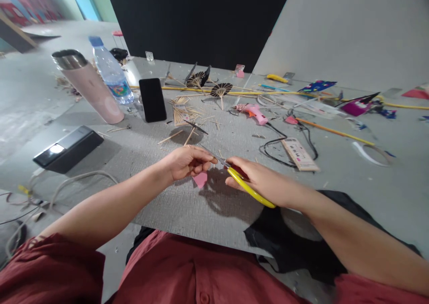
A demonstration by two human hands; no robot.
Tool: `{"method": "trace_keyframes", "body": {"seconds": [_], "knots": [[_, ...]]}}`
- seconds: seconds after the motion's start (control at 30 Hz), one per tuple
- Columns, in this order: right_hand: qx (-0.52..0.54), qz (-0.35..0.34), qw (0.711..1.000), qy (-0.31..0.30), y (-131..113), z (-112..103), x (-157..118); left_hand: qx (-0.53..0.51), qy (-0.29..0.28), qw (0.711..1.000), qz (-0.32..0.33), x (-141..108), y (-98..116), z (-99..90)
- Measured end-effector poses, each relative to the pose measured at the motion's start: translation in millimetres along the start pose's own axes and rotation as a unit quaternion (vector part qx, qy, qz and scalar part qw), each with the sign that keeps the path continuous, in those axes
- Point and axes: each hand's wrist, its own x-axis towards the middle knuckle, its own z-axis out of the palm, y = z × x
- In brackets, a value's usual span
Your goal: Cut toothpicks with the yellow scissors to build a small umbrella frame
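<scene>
My right hand (253, 176) is wrapped round yellow-handled scissors (256, 194), whose metal blades point up and left past the fingertips of my left hand (192, 162). The fingers of my left hand are curled in a pinch beside the blades; what lies between them is too small to make out. A pink piece (200, 179) shows just below that hand. Beyond its knuckles, a wooden stick (190, 135) slants up to a thin black disc (197, 127) seen edge-on; whether the hand touches the stick I cannot tell.
A pink glue gun (252, 113) with a black cord lies beyond my hands, near scattered wooden sticks (182, 110) and small black fans (221, 89). Left stand a phone (153, 100), a water bottle (112, 72), a pink tumbler (94, 87) and a dark box (69, 148). Black cloth (295, 241) lies at front right.
</scene>
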Motion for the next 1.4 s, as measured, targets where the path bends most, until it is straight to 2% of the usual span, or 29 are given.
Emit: {"method": "trace_keyframes", "body": {"seconds": [0.13,0.23,0.33,0.4,0.5,0.6,0.7,0.8,0.9,1.0,1.17,1.3,1.4], "knots": [[-0.017,0.019,1.000,0.012,-1,0,1,0.030,0.012,0.999,0.012,1,-1,1.1],[-0.022,0.030,0.999,0.033,-4,-6,1,0.076,0.042,0.995,0.041,1,-2,0.2],[-0.041,0.052,0.993,0.095,-2,-15,1,0.127,0.090,0.983,0.099,2,-2,-2.3],[-0.092,0.086,0.982,0.143,4,-21,2,0.168,0.131,0.967,0.141,3,-2,-4.7],[-0.202,0.144,0.954,0.165,20,-26,5,0.258,0.188,0.929,0.190,5,-1,-9.1],[-0.258,0.179,0.941,0.129,35,-25,9,0.387,0.215,0.858,0.259,6,-2,-14.1],[-0.272,0.177,0.941,0.097,44,-22,12,0.492,0.208,0.784,0.315,7,-3,-18.4],[-0.279,0.158,0.942,0.100,46,-19,13,0.542,0.190,0.756,0.315,9,-5,-20.7],[-0.293,0.146,0.940,0.094,43,-17,12,0.565,0.179,0.741,0.315,12,-7,-21.5],[-0.321,0.151,0.930,0.092,35,-17,8,0.563,0.180,0.739,0.322,13,-9,-21.4],[-0.368,0.162,0.901,0.165,21,-18,5,0.535,0.219,0.744,0.335,11,-6,-20.1],[-0.328,0.123,0.914,0.206,18,-16,9,0.510,0.257,0.746,0.343,8,-3,-18.6],[-0.293,0.070,0.928,0.221,20,-8,13,0.513,0.259,0.744,0.341,7,-4,-16.8]]}}
